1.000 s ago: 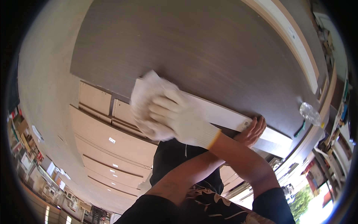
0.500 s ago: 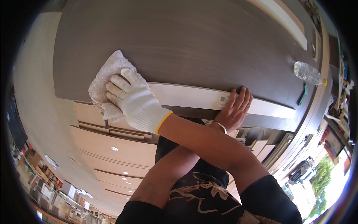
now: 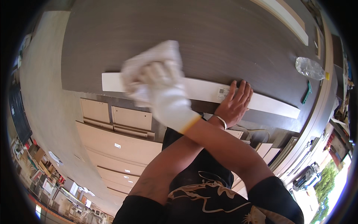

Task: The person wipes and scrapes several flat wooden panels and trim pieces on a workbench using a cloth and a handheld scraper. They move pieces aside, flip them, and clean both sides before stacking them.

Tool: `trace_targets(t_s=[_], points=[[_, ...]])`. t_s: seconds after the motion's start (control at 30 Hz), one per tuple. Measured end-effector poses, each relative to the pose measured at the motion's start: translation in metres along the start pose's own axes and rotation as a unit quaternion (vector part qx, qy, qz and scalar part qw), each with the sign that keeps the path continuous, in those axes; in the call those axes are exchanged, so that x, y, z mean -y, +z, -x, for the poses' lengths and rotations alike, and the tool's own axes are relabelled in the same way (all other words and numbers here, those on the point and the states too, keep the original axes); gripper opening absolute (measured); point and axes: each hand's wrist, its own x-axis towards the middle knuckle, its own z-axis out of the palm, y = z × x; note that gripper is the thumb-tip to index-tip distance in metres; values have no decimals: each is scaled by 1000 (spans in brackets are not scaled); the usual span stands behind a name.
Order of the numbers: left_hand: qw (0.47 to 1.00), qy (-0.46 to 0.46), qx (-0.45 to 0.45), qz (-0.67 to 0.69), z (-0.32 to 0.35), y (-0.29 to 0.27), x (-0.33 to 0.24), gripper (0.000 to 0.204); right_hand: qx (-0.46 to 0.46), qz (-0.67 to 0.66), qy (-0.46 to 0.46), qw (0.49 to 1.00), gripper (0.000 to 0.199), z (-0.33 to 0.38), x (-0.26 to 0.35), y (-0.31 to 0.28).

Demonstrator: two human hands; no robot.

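Note:
My forearms cross over each other. My right hand point(image 3: 164, 89), in a white knit glove with a yellow cuff, presses a pale towelling cloth point(image 3: 151, 56) onto a long white strip point(image 3: 203, 88); both hand and cloth are blurred by motion. The strip lies along the near side of a dark wood-grain board point(image 3: 209, 41), its left end showing past the cloth. Bare, with a bracelet at the wrist, my left hand point(image 3: 234, 106) rests flat on the strip's right part, fingers extended, beside a printed label point(image 3: 223, 93).
On the right of the dark board lie a clear plastic bottle point(image 3: 309, 68) with a yellow cap and a green-handled tool point(image 3: 307, 93). Another white strip point(image 3: 287, 18) is at the far right. Light-brown panels point(image 3: 119, 143) stand below the near edge.
My right hand and the cloth have slid to the right along the strip, uncovering its left end. The left hand stays in place on the strip.

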Motion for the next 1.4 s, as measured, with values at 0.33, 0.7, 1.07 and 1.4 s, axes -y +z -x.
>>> trace_targets(t_s=[0.33,0.7,1.07,1.4], points=[[999,25,-10,31,14,1,-11,65,20,-723,81,685,24,27,71,-11],[957,6,111,267,139,9,-104,67,90,-975,162,119,40,228,32,23],[965,-77,49,248,174,-23,-39,59,-408,-752,294,427,76,337,-177,-72],[976,-160,-79,128,84,-34,-5,70,-537,-563,211,591,76,234,-256,-130]])
